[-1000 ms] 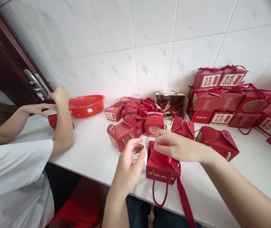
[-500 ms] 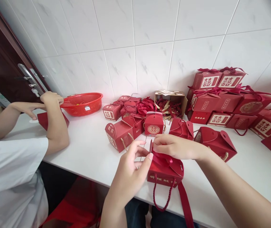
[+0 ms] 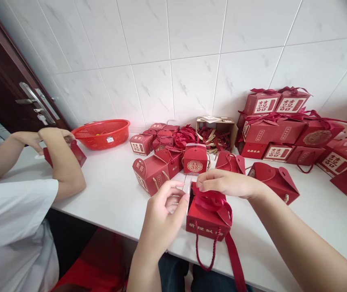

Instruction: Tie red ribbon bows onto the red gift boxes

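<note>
A red gift box (image 3: 208, 222) with gold lettering stands on the white table in front of me. Its dark red rope handle (image 3: 206, 261) droops over the near side. A wine-red ribbon (image 3: 211, 202) lies looped across the top, with a long tail hanging off the table edge. At the far end of the box, my right hand (image 3: 222, 184) has its fingertips closed on a raised red lid flap (image 3: 195, 190). My left hand (image 3: 164, 209) is at the box's left side, fingers curved and apart, thumb beside a pale upright edge. Whether the thumb touches that edge is unclear.
Several red boxes (image 3: 150, 172) stand beyond my hands. A carton of ribbons (image 3: 218, 136) is against the wall. Stacked boxes (image 3: 285, 127) fill the right. At left, a co-worker's arms (image 3: 66, 170) surround another red box (image 3: 77, 153) near a red plastic basket (image 3: 103, 136).
The far flap has shifted in my right fingers, opening a dark gap at the box's left end. My left hand has drawn slightly left of the flap. The co-worker's hands have moved around their box.
</note>
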{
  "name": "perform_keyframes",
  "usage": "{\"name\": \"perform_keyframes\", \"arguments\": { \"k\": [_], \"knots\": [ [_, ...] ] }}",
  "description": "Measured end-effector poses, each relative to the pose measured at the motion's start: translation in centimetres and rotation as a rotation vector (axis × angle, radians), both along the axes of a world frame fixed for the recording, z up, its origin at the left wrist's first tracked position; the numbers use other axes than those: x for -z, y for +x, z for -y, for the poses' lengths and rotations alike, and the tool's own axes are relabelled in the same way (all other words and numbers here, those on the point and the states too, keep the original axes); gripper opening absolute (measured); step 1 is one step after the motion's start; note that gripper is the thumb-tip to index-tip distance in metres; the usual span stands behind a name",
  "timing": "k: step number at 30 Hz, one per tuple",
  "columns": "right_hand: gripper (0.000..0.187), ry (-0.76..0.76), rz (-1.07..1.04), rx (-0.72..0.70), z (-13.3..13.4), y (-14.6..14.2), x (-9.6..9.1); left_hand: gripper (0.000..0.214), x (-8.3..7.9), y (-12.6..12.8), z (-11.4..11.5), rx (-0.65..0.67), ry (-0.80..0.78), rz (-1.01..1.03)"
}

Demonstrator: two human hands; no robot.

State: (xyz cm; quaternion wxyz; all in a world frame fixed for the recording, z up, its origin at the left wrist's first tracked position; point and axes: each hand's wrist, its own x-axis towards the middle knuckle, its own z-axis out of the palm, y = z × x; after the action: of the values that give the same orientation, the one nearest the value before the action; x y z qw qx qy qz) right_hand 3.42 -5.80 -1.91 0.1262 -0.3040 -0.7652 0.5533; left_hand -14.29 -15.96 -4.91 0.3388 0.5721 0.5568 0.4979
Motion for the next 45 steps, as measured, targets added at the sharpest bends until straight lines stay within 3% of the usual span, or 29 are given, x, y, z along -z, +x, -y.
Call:
{"name": "perform_keyframes", "arguments": {
  "k": [16,23,29,33,37,39,41,45],
  "knots": [
    [0.02,-0.084,-0.104,0.011,-0.2,-0.5,0.1,0.022,0.0,0.0,0.0,-0.022,-0.009,-0.013],
    [0.02,-0.077,-0.09,-0.006,-0.2,-0.6,0.3,0.021,-0.8,0.1,0.6,-0.006,-0.037,-0.04],
    [0.019,-0.04,-0.02,-0.108,0.2,-0.6,-0.4,0.022,-0.7,0.0,1.1,0.06,-0.069,-0.051],
    [0.022,0.003,0.018,-0.123,0.3,-0.7,-0.4,0.025,0.3,0.3,-0.1,-0.002,-0.069,-0.001],
    [0.024,0.143,0.077,-0.14,0.3,-0.7,-0.5,0.025,0.9,0.8,-1.6,0.089,-0.023,0.009],
    [0.019,0.238,0.086,-0.088,0.6,-0.5,-1.1,0.027,1.1,0.3,-2.0,0.122,-0.025,0.013],
    [0.013,0.351,0.058,0.057,1.3,0.4,-1.9,0.027,1.4,-1.0,-2.1,0.099,-0.042,-0.06],
    [0.021,0.451,0.07,0.415,3.9,4.1,-1.7,0.021,2.9,-5.6,-1.1,-0.148,-0.173,-0.502]
  ]
}}
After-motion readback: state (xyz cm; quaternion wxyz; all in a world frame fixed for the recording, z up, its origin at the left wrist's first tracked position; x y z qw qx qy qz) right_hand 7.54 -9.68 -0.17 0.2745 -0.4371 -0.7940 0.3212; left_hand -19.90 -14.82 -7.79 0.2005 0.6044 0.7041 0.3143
